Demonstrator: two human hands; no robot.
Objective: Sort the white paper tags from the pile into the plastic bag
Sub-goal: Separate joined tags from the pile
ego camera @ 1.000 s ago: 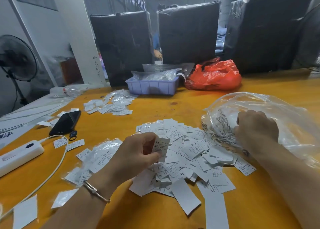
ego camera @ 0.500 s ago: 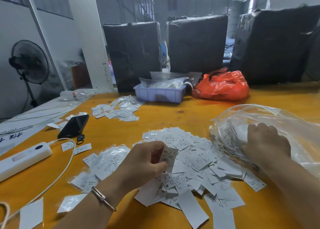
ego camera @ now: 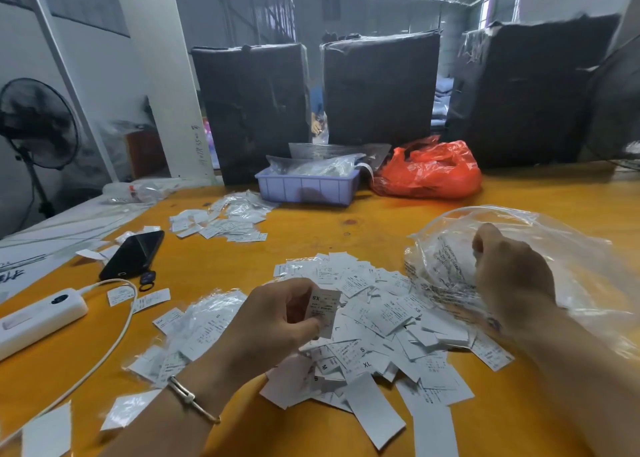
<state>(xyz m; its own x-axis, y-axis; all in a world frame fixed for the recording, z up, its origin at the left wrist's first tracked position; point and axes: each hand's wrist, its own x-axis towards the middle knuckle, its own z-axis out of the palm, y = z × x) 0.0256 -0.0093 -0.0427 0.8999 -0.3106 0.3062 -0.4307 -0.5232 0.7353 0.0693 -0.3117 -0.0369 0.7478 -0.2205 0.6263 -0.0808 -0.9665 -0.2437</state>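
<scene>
We are pinching one thin white tag (ego camera: 323,313) marked SX in our left hand (ego camera: 277,321), a narrow grip, above the flat paper pile (ego camera: 381,328) on the orange tabletop (ego camera: 346,221). Our right hand (ego camera: 509,280) is gripping the crinkled clear plastic bag (ego camera: 554,249) just beyond.

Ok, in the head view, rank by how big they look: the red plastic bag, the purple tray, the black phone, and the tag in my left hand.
Largest to smallest, as they look:
1. red plastic bag
2. purple tray
3. black phone
4. tag pinched in the left hand
The bag and tray sit farther back, so their true lead may be greater.
</scene>
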